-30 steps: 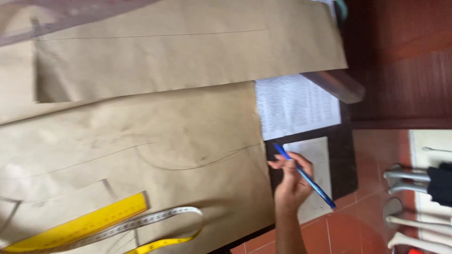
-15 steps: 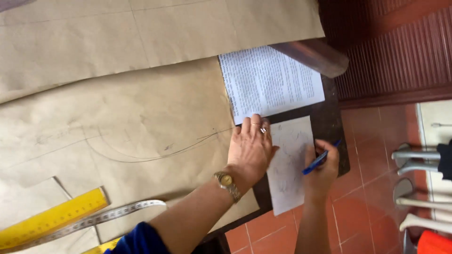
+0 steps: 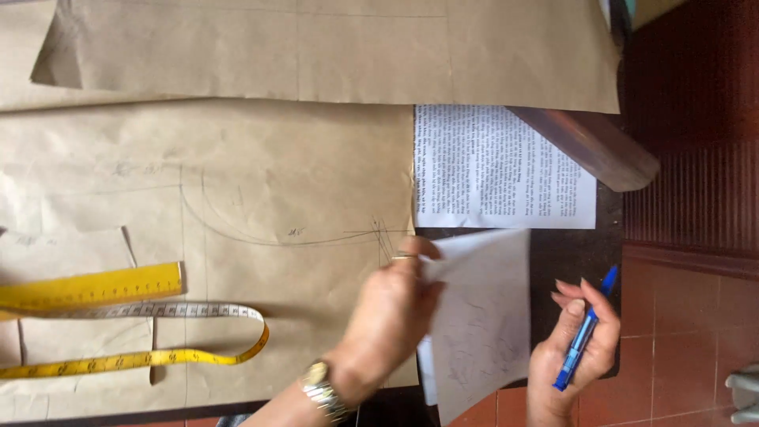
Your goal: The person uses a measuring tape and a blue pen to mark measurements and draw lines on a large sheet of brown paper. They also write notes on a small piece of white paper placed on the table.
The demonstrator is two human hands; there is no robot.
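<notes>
The left hand (image 3: 391,316) pinches the upper left corner of a white sheet (image 3: 484,316) and lifts that edge off the counter (image 3: 569,257), so the sheet stands tilted near the counter's right end, its lower part reaching past the near edge. A wristwatch (image 3: 322,389) sits on that wrist. The right hand (image 3: 573,348) is closed around a blue pen (image 3: 583,340), just right of the sheet and over the counter's near right corner, where the dark top gives way to red floor tiles (image 3: 680,340).

A printed page (image 3: 502,168) lies flat just beyond the sheet, its left edge against the brown paper (image 3: 237,182) that covers most of the counter. A pencilled curve (image 3: 269,233) runs across this paper toward the left hand. A second brown sheet (image 3: 332,47) lies along the far edge, overlapping the first.

Near the left end, a yellow ruler (image 3: 91,286) and a looped tape measure (image 3: 158,332) lie well apart from both hands. The paper between them and the left hand is bare. A wooden rail (image 3: 593,146) crosses the far right corner.
</notes>
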